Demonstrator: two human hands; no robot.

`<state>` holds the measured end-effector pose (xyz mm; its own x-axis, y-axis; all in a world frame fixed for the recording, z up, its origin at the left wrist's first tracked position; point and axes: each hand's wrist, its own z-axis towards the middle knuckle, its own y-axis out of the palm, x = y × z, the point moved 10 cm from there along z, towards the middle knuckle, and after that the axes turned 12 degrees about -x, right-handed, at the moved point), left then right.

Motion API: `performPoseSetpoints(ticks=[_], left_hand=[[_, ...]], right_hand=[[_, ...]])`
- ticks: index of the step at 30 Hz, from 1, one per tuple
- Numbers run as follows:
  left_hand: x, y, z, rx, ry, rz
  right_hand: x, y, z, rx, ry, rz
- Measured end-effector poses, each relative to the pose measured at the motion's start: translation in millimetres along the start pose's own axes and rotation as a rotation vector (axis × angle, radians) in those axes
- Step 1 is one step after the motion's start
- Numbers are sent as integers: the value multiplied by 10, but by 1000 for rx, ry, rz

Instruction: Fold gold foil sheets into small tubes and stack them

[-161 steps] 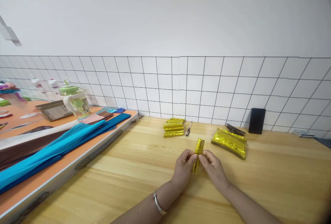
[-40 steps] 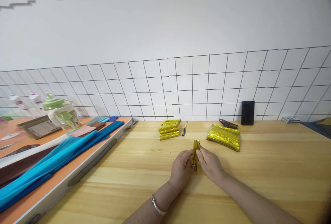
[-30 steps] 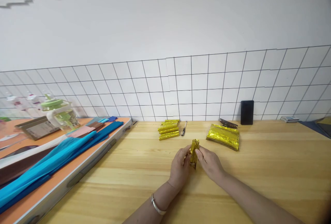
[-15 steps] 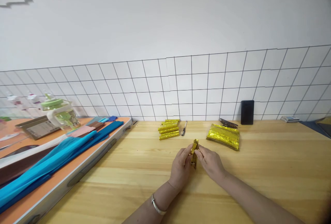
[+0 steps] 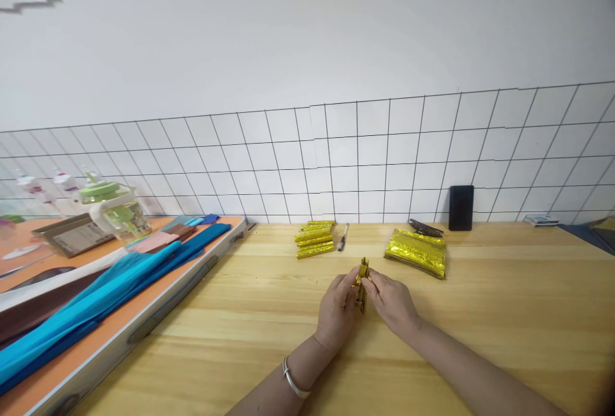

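Observation:
Between my two hands a narrow folded piece of gold foil paper point(image 5: 363, 268) stands on end over the wooden table. My left hand point(image 5: 336, 309) pinches it from the left, fingers closed on its edge; a bangle circles that wrist. From the right, my right hand point(image 5: 393, 301) grips the same piece, its thumb pressed on the near face. Beyond my hands to the left lies a small pile of folded gold foil strips point(image 5: 314, 240). Flat gold foil sheets point(image 5: 416, 253) form a stack beyond my right hand.
A pen point(image 5: 343, 238) lies beside the strips. Behind the foil stack are a dark clip-like object point(image 5: 425, 228) and a black slab point(image 5: 460, 208) against the tiled wall. At left, an orange-topped table point(image 5: 118, 294) bears blue crepe-like rolls point(image 5: 96, 304), a green-lidded bottle point(image 5: 118, 211) and a box point(image 5: 72, 234).
My hands keep almost the same grip on the gold foil paper. The whole view has shifted very slightly; nothing else visibly moved.

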<state>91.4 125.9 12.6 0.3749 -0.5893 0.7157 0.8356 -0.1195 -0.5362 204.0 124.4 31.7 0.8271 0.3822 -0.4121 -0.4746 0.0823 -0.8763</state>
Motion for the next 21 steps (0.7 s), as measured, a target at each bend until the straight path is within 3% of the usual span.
performPoseSetpoints(ticks=[21], left_hand=[[-8,-33,-19,61,-27,-97]], right_hand=[[-50,-17,-38,56,-55,38]])
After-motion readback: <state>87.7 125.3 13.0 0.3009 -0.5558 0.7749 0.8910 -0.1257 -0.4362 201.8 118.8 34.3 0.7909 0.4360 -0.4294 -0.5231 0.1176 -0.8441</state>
